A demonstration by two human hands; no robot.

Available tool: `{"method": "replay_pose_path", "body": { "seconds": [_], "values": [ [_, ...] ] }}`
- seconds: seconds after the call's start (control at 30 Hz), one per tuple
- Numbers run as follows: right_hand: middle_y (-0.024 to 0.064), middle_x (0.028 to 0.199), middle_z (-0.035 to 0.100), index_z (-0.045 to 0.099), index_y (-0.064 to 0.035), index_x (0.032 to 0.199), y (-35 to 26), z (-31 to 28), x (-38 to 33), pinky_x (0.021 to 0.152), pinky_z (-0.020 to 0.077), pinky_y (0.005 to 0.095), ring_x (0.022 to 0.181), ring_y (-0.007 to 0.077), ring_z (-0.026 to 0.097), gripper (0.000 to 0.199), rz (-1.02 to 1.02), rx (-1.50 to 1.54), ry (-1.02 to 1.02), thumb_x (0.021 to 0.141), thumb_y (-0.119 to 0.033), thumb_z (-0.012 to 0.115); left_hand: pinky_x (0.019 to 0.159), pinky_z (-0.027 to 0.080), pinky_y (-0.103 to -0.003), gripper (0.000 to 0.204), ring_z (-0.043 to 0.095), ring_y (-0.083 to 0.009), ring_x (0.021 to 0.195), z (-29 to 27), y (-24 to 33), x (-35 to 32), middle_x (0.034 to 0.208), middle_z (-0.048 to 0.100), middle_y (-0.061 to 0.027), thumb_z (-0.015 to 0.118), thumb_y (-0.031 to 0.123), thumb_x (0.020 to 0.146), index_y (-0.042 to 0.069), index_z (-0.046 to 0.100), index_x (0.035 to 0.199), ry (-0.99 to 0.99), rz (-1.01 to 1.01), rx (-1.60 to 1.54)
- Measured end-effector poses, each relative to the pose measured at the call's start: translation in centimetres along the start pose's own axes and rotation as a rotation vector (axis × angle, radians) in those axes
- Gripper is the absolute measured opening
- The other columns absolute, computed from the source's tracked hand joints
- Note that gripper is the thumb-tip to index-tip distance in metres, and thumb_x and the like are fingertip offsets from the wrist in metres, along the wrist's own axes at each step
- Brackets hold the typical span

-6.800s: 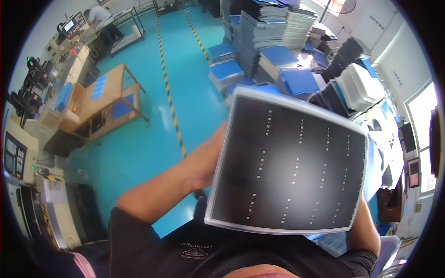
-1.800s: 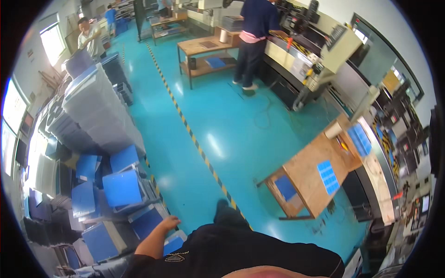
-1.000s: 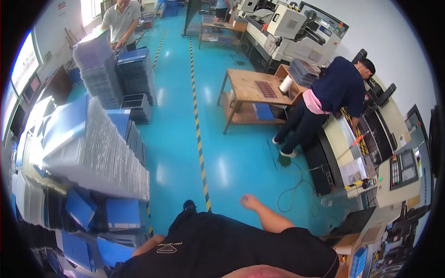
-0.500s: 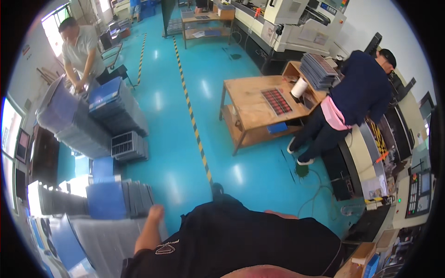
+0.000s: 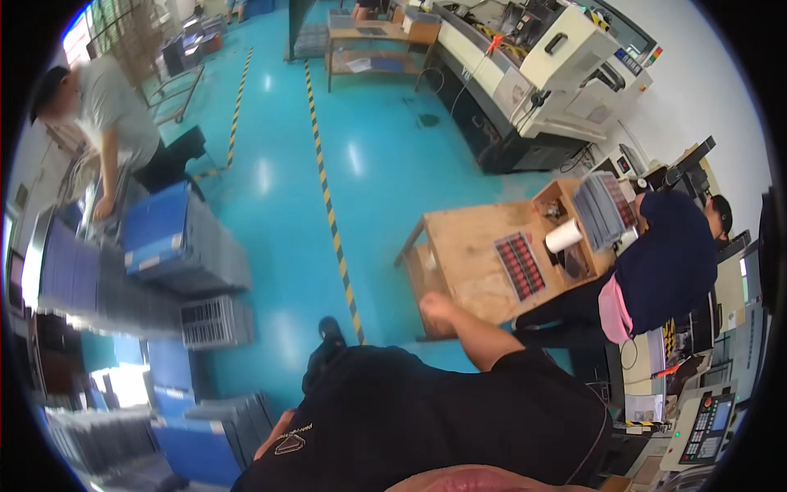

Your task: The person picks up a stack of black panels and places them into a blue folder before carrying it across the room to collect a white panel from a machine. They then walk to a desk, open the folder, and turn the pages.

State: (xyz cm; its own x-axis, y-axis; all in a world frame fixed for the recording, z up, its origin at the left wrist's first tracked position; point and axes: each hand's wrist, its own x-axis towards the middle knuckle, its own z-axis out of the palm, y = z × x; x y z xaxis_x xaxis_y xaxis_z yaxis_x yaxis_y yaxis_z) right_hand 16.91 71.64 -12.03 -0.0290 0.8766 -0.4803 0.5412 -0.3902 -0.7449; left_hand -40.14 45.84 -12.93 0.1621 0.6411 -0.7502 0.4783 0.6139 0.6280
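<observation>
Here, the right hand (image 5: 438,309) has its fingers (image 5: 429,304) near a wooden table (image 5: 469,266).

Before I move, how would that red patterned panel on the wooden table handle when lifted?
The panel lies flat with no visible curl, so it's probably fairly stiff. It looks thin, so likely light. Broad and flat, it seems unlikely to roll.

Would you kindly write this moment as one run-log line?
right hand: no object visible, nearest wooden table | left arm: mostly hidden, grip unclear | on table: red-and-black panel | beside left arm: blue-faced stack
</observation>
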Motion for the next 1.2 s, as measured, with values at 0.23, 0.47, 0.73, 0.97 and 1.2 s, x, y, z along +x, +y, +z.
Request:
{"method": "replay_pose_path", "body": {
  "seconds": [0.23,0.47,0.73,0.97,1.2],
  "values": [
    [0.02,0.092,0.068,0.069,-0.0035,0.083,-3.6,0.2,4.1,0.07,0.0518,0.0445,0.08,0.0329,0.066,0.029,-0.264,-0.552,-0.081,0.085,-0.031,0.062,0.058,0.047,-0.031,0.031,0.059,-0.0147,0.076,-27.1,19.4,23.2,0.091,0.063,-0.0051,0.058,0.028,0.093,0.01,0.058,0.118,0.254,-0.019,-0.172],
    [0.0198,0.096,0.068,0.07,-0.0047,0.099,-14.2,-5.0,26.4,0.077,0.0511,0.0463,0.086,0.0345,0.066,0.037,-0.181,-0.568,-0.157,0.087,-0.038,0.058,0.059,0.047,-0.03,0.026,0.06,-0.0131,0.077,-45.0,33.1,37.9,0.089,0.063,-0.0019,0.056,0.025,0.093,0.01,0.059,0.114,0.486,0.089,-0.587],
    [0.019,0.08,0.068,0.069,-0.0062,0.08,-35.0,-16.5,66.8,0.066,0.0514,0.0473,0.068,0.0362,0.063,0.033,-0.119,-0.445,-0.077,0.085,-0.036,0.055,0.069,0.047,-0.05,0.015,0.06,-0.0387,0.081,-47.3,54.8,47.4,0.086,0.063,-0.016,0.057,0.022,0.085,0.008,0.061,0.089,0.171,0.501,0.404],
    [0.0141,0.084,0.071,0.071,-0.0067,0.097,-51.7,-16.3,83.5,0.068,0.053,0.0439,0.07,0.0276,0.068,0.036,-0.109,-0.094,-0.01,0.085,-0.039,0.06,0.063,0.048,-0.042,0.016,0.062,-0.029,0.078,-62.8,64.4,61.5,0.091,0.063,-0.0111,0.058,0.024,0.087,0.011,0.06,0.096,0.062,0.314,0.152],
    [0.0179,0.073,0.069,0.071,-0.0039,0.085,-49.4,-17.3,89.7,0.058,0.0538,0.0462,0.065,0.0317,0.067,0.029,0.473,-0.3,-0.374,0.079,-0.03,0.06,0.058,0.049,-0.035,0.019,0.063,-0.0193,0.075,-80.0,76.3,78.0,0.095,0.064,-0.0062,0.059,0.026,0.089,0.013,0.06,0.104,-0.076,0.143,-0.043]
  ]
}}
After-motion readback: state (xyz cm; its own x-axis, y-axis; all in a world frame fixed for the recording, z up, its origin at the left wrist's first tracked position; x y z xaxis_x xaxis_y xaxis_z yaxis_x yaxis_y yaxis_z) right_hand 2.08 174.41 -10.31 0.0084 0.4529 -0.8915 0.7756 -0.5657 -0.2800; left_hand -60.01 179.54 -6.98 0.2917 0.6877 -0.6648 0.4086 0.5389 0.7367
